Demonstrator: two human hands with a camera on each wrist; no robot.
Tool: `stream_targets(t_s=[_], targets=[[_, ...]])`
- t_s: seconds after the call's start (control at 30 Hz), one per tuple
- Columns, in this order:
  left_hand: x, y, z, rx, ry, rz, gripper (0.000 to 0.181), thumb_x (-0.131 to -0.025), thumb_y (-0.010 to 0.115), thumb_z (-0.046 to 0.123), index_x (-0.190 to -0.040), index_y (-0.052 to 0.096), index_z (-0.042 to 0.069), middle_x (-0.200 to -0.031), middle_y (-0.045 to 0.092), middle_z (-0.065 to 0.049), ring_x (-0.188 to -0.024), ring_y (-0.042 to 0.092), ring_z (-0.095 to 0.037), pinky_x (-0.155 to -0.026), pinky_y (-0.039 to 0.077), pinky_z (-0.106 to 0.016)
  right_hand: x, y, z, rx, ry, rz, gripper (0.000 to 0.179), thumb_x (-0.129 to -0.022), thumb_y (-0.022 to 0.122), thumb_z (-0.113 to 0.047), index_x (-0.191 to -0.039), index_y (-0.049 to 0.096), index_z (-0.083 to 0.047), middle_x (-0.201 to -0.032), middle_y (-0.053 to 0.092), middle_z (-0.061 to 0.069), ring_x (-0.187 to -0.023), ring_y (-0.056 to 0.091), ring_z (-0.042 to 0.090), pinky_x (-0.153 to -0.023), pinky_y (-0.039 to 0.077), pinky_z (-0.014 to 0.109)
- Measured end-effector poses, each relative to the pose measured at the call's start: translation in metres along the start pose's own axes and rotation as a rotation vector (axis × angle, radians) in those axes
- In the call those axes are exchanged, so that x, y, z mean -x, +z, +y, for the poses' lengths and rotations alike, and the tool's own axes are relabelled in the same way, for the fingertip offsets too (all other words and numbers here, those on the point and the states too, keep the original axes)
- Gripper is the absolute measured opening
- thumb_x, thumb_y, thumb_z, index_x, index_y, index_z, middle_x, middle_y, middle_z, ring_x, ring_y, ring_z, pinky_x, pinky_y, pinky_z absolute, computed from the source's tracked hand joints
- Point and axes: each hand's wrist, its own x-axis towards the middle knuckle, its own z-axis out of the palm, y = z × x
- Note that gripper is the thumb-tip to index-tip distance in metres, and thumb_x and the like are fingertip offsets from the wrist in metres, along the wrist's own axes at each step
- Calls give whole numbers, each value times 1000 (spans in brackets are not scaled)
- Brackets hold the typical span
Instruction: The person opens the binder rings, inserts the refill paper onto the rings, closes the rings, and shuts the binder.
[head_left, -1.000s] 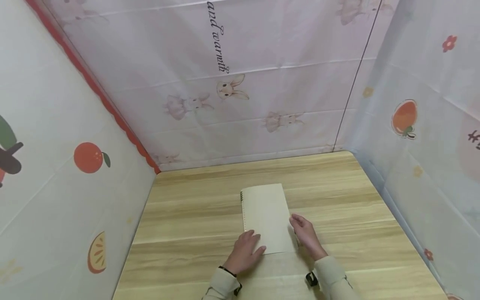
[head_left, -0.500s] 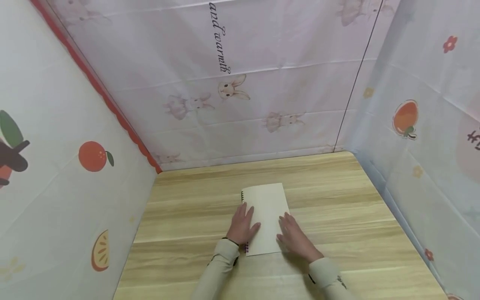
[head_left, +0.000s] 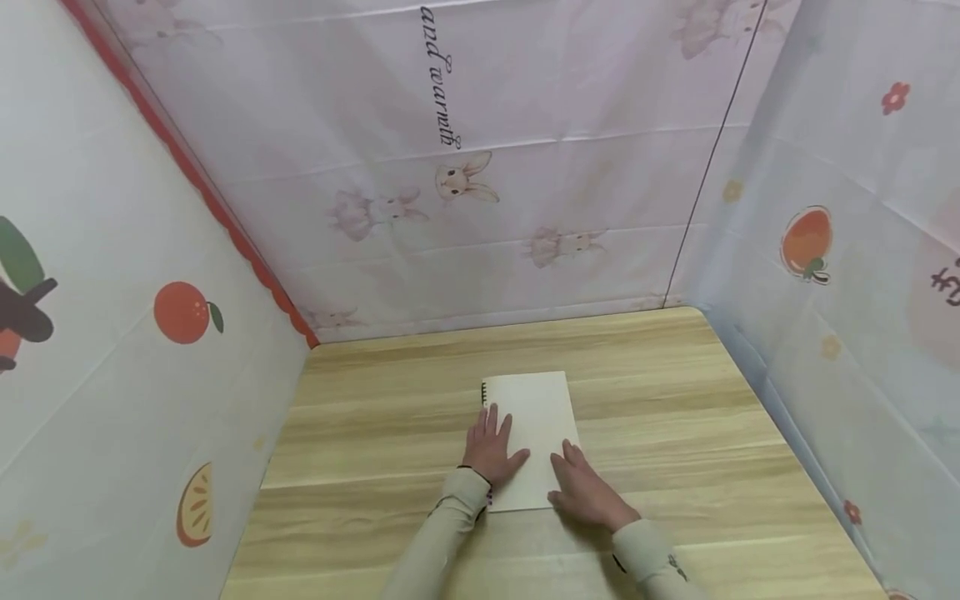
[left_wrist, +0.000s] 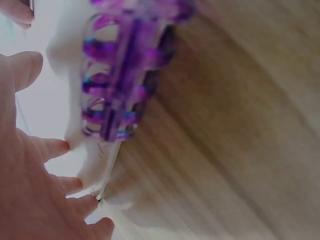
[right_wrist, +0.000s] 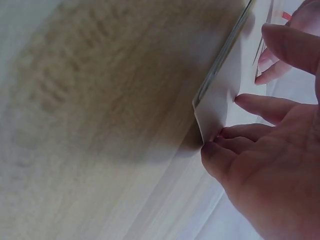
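A ring-bound notebook (head_left: 534, 408) with a blank cream face lies flat on the table, its binding along the left side. Purple plastic rings (left_wrist: 120, 80) show close up in the left wrist view. My left hand (head_left: 495, 452) rests on the notebook's left part with fingers spread, across the binding edge. Over the lower right edge lies my right hand (head_left: 591, 493), its fingers extended and touching the face. In the right wrist view those fingertips meet the notebook's cover (right_wrist: 217, 107) near a corner.
The wood-grain table (head_left: 390, 417) extends around the notebook on all sides. Printed cloth walls rise behind it (head_left: 480, 275), at the left (head_left: 112, 417) and at the right (head_left: 840, 400).
My left hand has moved up from the notebook's lower left corner and spread its fingers. My right hand has gone from holding the right edge to lying over it. The notebook stays nearly in place.
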Motion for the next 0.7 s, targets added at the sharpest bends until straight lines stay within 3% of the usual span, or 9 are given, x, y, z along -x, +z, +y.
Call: stream_targets(t_s=[0.17, 0.27, 0.43, 0.57, 0.7], targets=[[-8, 1, -8, -52, -1, -9, 86, -94, 57, 67, -158, 41, 12, -168, 30, -21, -156, 29, -42, -122, 32, -60, -2, 0, -2, 4, 3, -2, 69, -95, 74, -22, -151, 45, 7, -166, 19, 35, -156, 20, 51, -126, 24, 62], [-4, 0, -14, -54, 0, -43, 89, -94, 56, 68, -160, 38, 11, -170, 26, -22, -158, 25, -42, -123, 29, -61, -3, 2, -3, -20, -8, -2, 70, -94, 75, -20, -151, 44, 7, -167, 18, 35, -156, 19, 51, -126, 23, 63], [33, -18, -10, 7, 3, -149, 86, -96, 61, 57, -161, 34, 8, -171, 20, -24, -159, 19, -45, -125, 21, -66, 2, 5, 1, -58, -18, 10, 72, -92, 75, -15, -151, 43, 10, -166, 21, 35, -156, 20, 52, -125, 22, 65], [64, -25, -6, 15, 28, -209, 83, -97, 62, 53, -160, 35, 7, -171, 22, -21, -158, 20, -46, -124, 21, -68, 10, 2, 8, -20, -3, 51, 72, -90, 76, -11, -150, 43, 10, -165, 27, 33, -155, 25, 48, -125, 25, 61], [78, -32, -5, 24, 61, -168, 79, -98, 64, 49, -159, 37, 7, -170, 26, -20, -156, 23, -49, -121, 22, -71, 11, -1, 12, 35, -14, 94, 67, -90, 78, -11, -147, 48, 10, -164, 32, 31, -154, 32, 46, -124, 31, 58]])
